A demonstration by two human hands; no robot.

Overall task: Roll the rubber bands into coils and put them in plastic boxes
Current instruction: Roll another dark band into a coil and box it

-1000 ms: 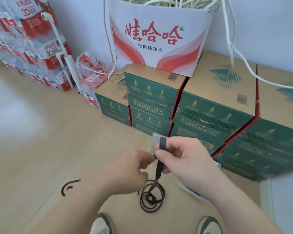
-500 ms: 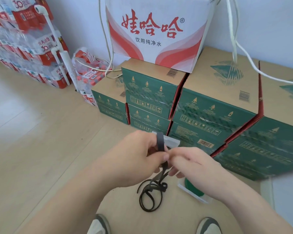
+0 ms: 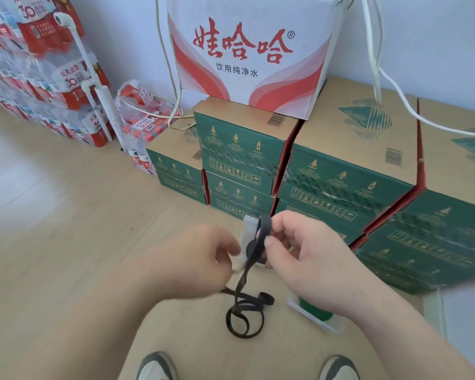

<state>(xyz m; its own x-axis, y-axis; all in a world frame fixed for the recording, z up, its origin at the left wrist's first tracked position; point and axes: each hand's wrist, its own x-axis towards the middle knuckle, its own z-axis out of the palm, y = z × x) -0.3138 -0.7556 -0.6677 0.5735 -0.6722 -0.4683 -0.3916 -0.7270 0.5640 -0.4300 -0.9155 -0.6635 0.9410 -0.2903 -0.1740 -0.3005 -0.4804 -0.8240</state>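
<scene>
1. Pinching the black rubber band [image 3: 260, 234] between thumb and forefinger, the right hand [image 3: 310, 259] is raised in front of the person. Its back faces the camera and the forearm comes in from the lower right; the other fingers curl under, out of sight.
2. The band's upper end arches over the right forefinger tip and turns into a small coil just beside the thumb. From the coil a single strip hangs down to loose loops lying on the floor [image 3: 66, 215], ahead of the shoes [image 3: 154, 366].
3. The left hand [image 3: 200, 259] reaches in from the lower left at about the same height, back upward, fingers curled toward the coil. It is smeared by motion, so it cannot be told whether its fingertips touch the band or anything else.
4. A clear plastic box [image 3: 248, 227] shows in the gap between the two hands, right behind the band. Which hand holds it is not plain.
5. A second plastic box [image 3: 335, 323], with something green inside, lies on the floor under the right wrist, near the loops.
6. Green cartons [image 3: 340, 187] stand stacked beyond the hands, with a white-and-red carton [image 3: 244, 86] on top of them.
</scene>
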